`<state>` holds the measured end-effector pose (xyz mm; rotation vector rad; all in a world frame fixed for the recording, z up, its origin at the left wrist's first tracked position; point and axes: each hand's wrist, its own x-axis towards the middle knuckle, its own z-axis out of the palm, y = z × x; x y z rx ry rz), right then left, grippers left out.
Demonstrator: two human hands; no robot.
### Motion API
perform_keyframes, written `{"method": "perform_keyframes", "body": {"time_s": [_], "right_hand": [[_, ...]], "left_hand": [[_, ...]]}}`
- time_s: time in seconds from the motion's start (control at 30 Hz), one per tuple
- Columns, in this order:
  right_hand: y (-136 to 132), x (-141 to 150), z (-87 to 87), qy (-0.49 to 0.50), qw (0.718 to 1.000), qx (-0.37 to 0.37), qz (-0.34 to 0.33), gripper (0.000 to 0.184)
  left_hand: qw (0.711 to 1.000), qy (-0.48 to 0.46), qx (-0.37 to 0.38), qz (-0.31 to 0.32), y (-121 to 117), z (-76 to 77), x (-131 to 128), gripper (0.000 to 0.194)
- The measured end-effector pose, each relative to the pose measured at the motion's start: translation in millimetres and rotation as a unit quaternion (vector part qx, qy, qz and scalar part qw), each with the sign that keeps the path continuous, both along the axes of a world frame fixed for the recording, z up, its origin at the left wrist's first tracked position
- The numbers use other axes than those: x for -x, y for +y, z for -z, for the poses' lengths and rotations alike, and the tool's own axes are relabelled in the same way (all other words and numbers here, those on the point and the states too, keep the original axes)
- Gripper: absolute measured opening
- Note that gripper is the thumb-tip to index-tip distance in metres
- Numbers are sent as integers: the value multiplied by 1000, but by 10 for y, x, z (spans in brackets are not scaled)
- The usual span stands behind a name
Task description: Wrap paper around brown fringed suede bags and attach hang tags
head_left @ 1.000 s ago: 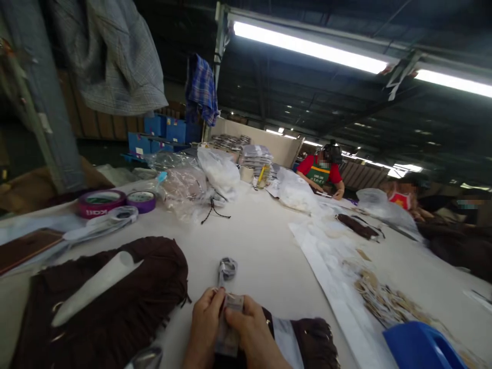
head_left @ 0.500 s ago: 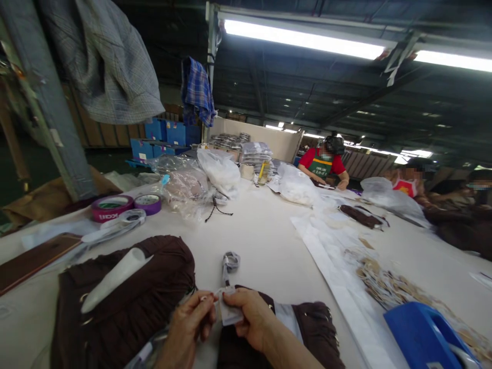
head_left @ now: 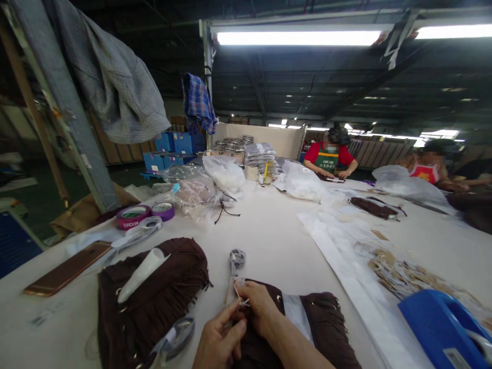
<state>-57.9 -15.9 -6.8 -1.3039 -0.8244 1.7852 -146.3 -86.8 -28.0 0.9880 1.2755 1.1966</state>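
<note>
Low in the middle, my left hand (head_left: 220, 338) pinches a thin white string (head_left: 244, 303). My right hand (head_left: 258, 303) is closed beside it, its fingertips on the same string and a small hang tag (head_left: 231, 293), seen nearly edge-on. Both hands are over a dark brown fringed bag (head_left: 326, 328) with a grey-white band (head_left: 298, 315) around it. Beyond the fingertips lies a coiled clear-wrapped strap (head_left: 237, 258). To the left is a second brown fringed bag (head_left: 154, 297) with a rolled white paper (head_left: 143, 274) on top.
Left: a phone (head_left: 69, 269), a tape roll (head_left: 132, 217) and clear plastic bags (head_left: 192, 187). Right: a white sheet strip (head_left: 330, 266), a pile of tan tags (head_left: 400, 271) and a blue plastic holder (head_left: 442, 328). A co-worker (head_left: 330, 154) sits across the table.
My hands have drawn closer together, and the tag has turned from facing me to nearly edge-on. The view has shifted, showing more of the left table edge.
</note>
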Motion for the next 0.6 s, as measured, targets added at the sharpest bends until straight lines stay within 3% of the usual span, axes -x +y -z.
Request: {"method": "perform_keyframes", "body": {"time_s": [0.2, 0.43, 0.6], "right_hand": [[-52, -60, -71, -10, 999, -7, -38, 30], [-177, -124, -149, -3, 991, -22, -128, 26], [-185, -122, -104, -6, 994, -33, -103, 19]], "left_hand": [[997, 44, 32, -55, 41, -74, -13, 69], [989, 77, 3, -128, 122, -158, 132, 52], [989, 58, 20, -137, 116, -100, 166, 61]]}}
